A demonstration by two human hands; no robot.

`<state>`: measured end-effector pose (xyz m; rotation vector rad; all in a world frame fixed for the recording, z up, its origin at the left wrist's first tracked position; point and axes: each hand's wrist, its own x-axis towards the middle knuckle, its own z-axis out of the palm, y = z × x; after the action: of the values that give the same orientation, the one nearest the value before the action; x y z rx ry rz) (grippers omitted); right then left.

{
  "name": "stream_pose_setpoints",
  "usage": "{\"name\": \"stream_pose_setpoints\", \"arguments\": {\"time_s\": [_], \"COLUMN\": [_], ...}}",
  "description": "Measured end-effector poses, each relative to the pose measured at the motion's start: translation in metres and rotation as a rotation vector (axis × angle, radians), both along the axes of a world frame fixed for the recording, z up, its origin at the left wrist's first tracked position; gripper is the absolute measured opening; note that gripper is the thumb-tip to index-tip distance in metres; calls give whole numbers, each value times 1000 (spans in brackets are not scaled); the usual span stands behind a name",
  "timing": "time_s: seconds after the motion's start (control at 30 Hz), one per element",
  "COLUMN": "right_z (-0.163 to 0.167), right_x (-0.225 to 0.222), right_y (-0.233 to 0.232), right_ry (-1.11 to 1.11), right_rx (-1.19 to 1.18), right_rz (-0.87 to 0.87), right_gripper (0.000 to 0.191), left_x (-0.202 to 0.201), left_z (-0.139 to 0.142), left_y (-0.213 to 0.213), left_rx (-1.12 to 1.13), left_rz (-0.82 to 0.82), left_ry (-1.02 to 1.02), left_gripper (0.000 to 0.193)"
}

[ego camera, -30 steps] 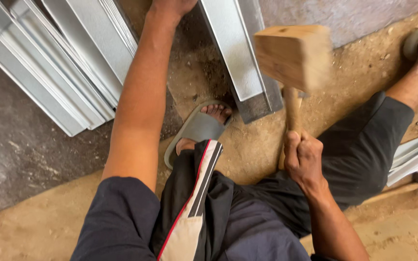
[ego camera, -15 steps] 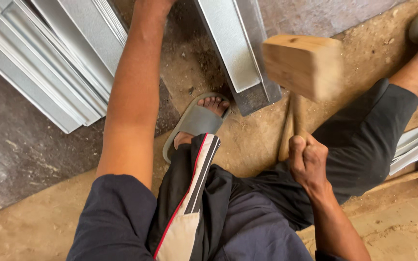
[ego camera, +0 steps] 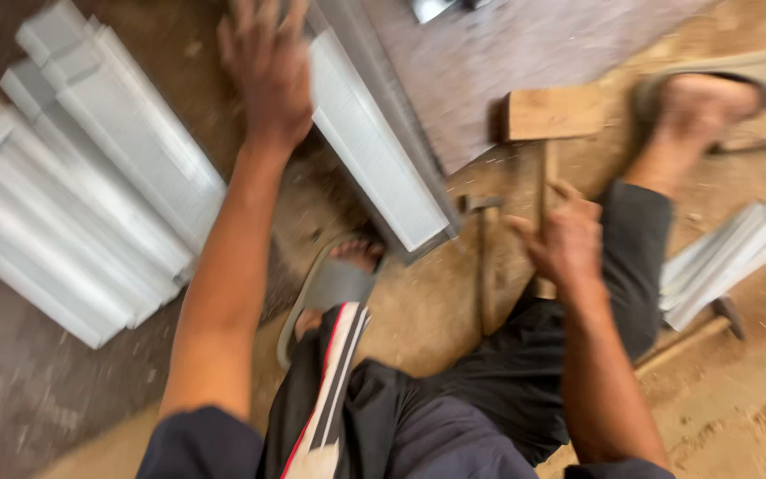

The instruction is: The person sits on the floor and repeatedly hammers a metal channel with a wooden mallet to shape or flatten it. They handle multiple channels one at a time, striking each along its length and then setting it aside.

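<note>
**Mallet in right hand, left hand spread by metal channel**

Frame blurred throughout; details limited.

Far left, on the floor (ego camera: 37, 390): stack of pale metal channels (ego camera: 82, 222), lying diagonally, well apart from both hands.

Left hand (ego camera: 268, 66): arm stretched forward, fingers (ego camera: 243, 19) spread wide open, holding nothing. Just beside the fingers, to their right, runs a single long metal channel (ego camera: 374, 151); whether the fingers touch it cannot be told from the blur. Near end of this channel lies just above a foot in a grey sandal (ego camera: 334, 284).

Between the hands: a small hammer (ego camera: 482, 257) on the sandy floor, just left of the right fingers, not touching.

Right hand (ego camera: 565, 244): fingers (ego camera: 578, 208) closed around the handle of a wooden mallet (ego camera: 550, 115). Mallet head stands above the fingers, handle roughly upright in frame.

Right of the fingers: dark trouser leg, second sandalled foot (ego camera: 702, 102) at upper right, a smaller bundle of channels (ego camera: 724, 262) beyond the knee, a wooden tool handle (ego camera: 689, 341) below it
</note>
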<state>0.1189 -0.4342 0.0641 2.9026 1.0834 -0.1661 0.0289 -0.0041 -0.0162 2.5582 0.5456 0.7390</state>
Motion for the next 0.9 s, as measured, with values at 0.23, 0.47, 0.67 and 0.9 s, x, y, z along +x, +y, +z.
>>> {"name": "stream_pose_setpoints", "arguments": {"time_s": [0.23,0.47,0.67,0.9], "right_z": [14,45,79,95], "right_x": [-54,-23,-64,-73], "right_y": [136,81,51,-84], "right_ry": [359,215,425,264], "right_rx": [336,453,473,372], "right_rz": [48,-15,86,253], "right_gripper": [101,57,50,45], "left_x": [8,13,9,-28], "left_z": [37,75,91,68], "left_y": [-20,-20,-36,5], "left_rx": [-179,-684,-1832,-2187], "left_rz": [-26,33,-37,-371], "left_ry": [-33,-349,-455,-868], "left_gripper": [49,60,61,36]}}
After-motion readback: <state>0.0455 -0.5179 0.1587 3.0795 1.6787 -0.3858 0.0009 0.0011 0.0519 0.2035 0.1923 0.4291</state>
